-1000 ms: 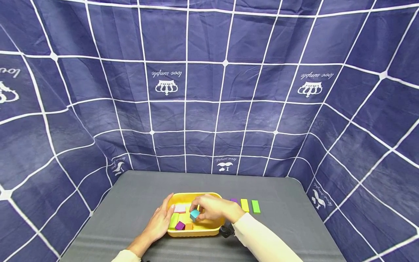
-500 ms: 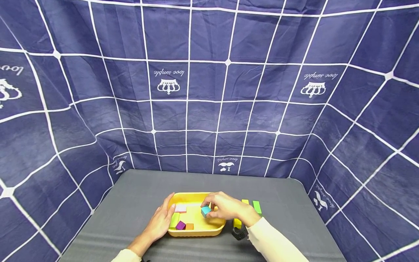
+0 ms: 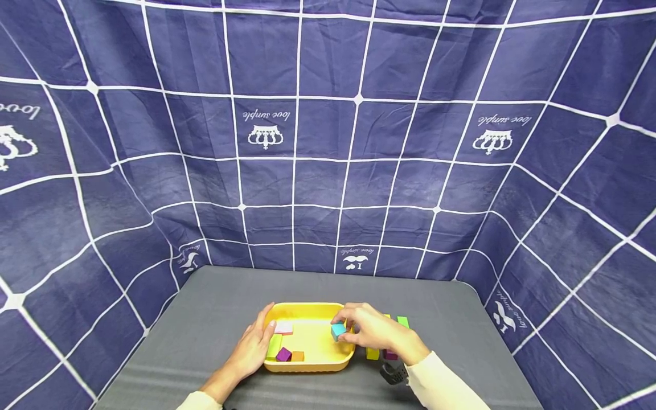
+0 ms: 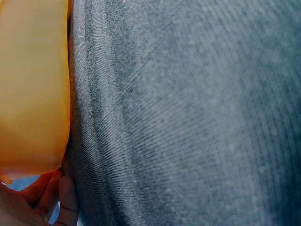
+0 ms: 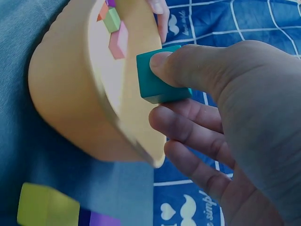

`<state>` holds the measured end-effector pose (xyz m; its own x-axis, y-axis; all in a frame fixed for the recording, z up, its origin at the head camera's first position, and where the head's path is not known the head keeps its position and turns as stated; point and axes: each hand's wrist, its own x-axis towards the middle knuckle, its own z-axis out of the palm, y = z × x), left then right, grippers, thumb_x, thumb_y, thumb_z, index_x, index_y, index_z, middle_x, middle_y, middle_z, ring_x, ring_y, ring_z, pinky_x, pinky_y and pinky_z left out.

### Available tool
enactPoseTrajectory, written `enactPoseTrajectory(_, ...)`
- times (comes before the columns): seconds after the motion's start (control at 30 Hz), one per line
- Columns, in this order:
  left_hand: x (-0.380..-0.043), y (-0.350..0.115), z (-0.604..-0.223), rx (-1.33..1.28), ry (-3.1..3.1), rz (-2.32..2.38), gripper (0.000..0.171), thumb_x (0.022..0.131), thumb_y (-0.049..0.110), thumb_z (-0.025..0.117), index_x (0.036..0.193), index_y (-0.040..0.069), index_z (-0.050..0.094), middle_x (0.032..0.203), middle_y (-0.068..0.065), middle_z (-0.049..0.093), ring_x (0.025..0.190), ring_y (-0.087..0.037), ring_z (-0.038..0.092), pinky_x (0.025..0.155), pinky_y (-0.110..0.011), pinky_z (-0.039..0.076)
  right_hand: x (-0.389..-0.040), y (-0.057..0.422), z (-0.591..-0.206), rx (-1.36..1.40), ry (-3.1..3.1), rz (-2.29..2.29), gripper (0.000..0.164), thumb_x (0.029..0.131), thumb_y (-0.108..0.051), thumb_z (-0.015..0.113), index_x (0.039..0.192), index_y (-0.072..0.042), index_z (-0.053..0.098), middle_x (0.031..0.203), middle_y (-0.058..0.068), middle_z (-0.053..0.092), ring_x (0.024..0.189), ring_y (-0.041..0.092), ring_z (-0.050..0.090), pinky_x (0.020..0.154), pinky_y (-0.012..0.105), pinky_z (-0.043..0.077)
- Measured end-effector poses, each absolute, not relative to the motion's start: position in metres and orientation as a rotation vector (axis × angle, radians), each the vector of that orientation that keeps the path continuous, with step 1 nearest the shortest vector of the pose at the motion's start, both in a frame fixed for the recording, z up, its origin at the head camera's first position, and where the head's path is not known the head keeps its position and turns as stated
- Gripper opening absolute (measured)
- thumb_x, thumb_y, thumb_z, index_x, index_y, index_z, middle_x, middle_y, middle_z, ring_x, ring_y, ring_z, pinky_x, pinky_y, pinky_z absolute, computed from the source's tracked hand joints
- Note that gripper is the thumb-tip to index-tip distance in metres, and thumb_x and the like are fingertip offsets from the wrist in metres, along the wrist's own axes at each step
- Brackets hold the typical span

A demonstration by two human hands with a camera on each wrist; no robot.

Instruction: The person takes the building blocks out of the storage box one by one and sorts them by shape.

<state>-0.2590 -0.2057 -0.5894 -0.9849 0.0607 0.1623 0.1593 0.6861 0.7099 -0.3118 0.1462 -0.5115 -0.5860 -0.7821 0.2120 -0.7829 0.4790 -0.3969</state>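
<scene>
A shallow yellow plastic tub [image 3: 307,367] sits on the grey table. My left hand [image 3: 251,350] holds its left end, thumb over the rim and fingers along the outside wall. Above the right part of the tub, my right hand [image 3: 376,329] pinches a teal cube [image 3: 338,331]; the right wrist view shows the thumb [image 5: 162,61] on one face and fingers behind. Inside the tub, toward the left, lie a pink block [image 3: 284,327], a yellow-green block [image 3: 274,346], a purple cube [image 3: 283,355] and an orange block [image 3: 297,356].
Right of the tub, partly behind my right arm, lie a yellow block [image 3: 372,353], a purple block [image 3: 390,354], a green block [image 3: 403,322] and another yellow piece [image 3: 387,316]. A blue gridded cloth [image 3: 328,182] encloses the table's back and sides.
My right hand has moved right with the teal cube, from the tub's middle toward its right end. The left hand stays on the tub, and the other blocks inside lie as before.
</scene>
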Motion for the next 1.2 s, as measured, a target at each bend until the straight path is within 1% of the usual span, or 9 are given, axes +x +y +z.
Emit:
enactPoseTrajectory(0.07,-0.259,-0.205,-0.589,-0.18,-2.768,-1.182,0.058,0.128,0.031,0.045,0.181,0.009,0.036,0.178,-0.028,0.053,0.165,-0.052,0.052,0.14,-0.079,0.026,-0.31,0.152,-0.512,1.414,-2.695,0.744,0.027,0.103,-0.013,0.09,0.13,-0.012,0.084,0.114,-0.004,0.078,0.096,0.002,0.074,0.09,0.022,0.067)
enactPoseTrajectory(0.2,-0.258,-0.205,-0.589,-0.174,-2.767,-1.172,0.057,0.128,0.031,0.045,0.18,0.01,0.037,0.177,-0.028,0.055,0.164,-0.053,0.054,0.138,-0.078,0.03,-0.307,0.165,-0.514,1.399,-2.664,0.767,0.026,0.104,-0.016,0.09,0.129,-0.011,0.084,0.109,-0.003,0.078,0.094,0.001,0.071,0.086,0.026,0.068)
enactPoseTrajectory(0.3,-0.258,-0.204,-0.589,-0.166,-2.769,-1.159,0.057,0.127,0.032,0.046,0.18,0.011,0.038,0.174,-0.028,0.057,0.161,-0.055,0.055,0.135,-0.078,0.035,-0.304,0.174,-0.516,1.384,-2.637,0.764,0.026,0.103,-0.017,0.091,0.128,-0.011,0.084,0.108,-0.004,0.078,0.093,0.001,0.071,0.085,0.029,0.068)
enactPoseTrajectory(0.43,-0.257,-0.203,-0.591,-0.167,-2.768,-1.155,0.057,0.127,0.032,0.046,0.18,0.01,0.038,0.174,-0.028,0.058,0.161,-0.056,0.055,0.136,-0.079,0.033,-0.301,0.187,-0.52,1.357,-2.617,0.757,0.026,0.103,-0.017,0.092,0.127,-0.012,0.084,0.108,-0.006,0.078,0.094,0.004,0.073,0.085,0.032,0.068)
enactPoseTrajectory(0.5,-0.257,-0.203,-0.591,-0.177,-2.764,-1.158,0.057,0.127,0.031,0.046,0.179,0.009,0.038,0.175,-0.029,0.056,0.162,-0.054,0.055,0.138,-0.079,0.029,-0.299,0.193,-0.521,1.342,-2.613,0.771,0.026,0.103,-0.017,0.091,0.127,-0.012,0.084,0.107,-0.006,0.077,0.093,0.005,0.073,0.083,0.032,0.068)
enactPoseTrajectory(0.67,-0.258,-0.202,-0.59,-0.182,-2.755,-1.156,0.057,0.127,0.03,0.046,0.179,0.009,0.038,0.175,-0.029,0.056,0.162,-0.054,0.055,0.138,-0.078,0.03,-0.296,0.211,-0.522,1.307,-2.6,0.828,0.027,0.102,-0.013,0.091,0.127,-0.012,0.083,0.107,-0.006,0.077,0.093,0.009,0.074,0.084,0.033,0.068)
enactPoseTrajectory(0.8,-0.259,-0.202,-0.591,-0.189,-2.75,-1.154,0.057,0.127,0.028,0.046,0.179,0.008,0.037,0.177,-0.028,0.054,0.164,-0.053,0.054,0.137,-0.08,0.029,-0.293,0.225,-0.523,1.282,-2.58,0.843,0.027,0.1,-0.009,0.092,0.126,-0.013,0.083,0.109,-0.005,0.079,0.095,0.008,0.075,0.086,0.034,0.068)
enactPoseTrajectory(1.0,-0.259,-0.203,-0.592,-0.194,-2.75,-1.152,0.056,0.127,0.027,0.045,0.179,0.007,0.037,0.177,-0.029,0.054,0.164,-0.054,0.053,0.138,-0.081,0.027,-0.289,0.243,-0.526,1.249,-2.547,0.849,0.026,0.1,-0.012,0.092,0.124,-0.012,0.083,0.111,-0.004,0.081,0.092,0.008,0.075,0.081,0.035,0.068)
enactPoseTrajectory(1.2,-0.259,-0.203,-0.592,-0.2,-2.748,-1.153,0.056,0.127,0.026,0.046,0.179,0.007,0.037,0.175,-0.03,0.056,0.163,-0.054,0.054,0.138,-0.081,0.027,-0.285,0.26,-0.533,1.213,-2.517,0.878,0.027,0.097,-0.007,0.094,0.121,-0.01,0.083,0.107,-0.003,0.08,0.088,0.006,0.075,0.077,0.033,0.066)
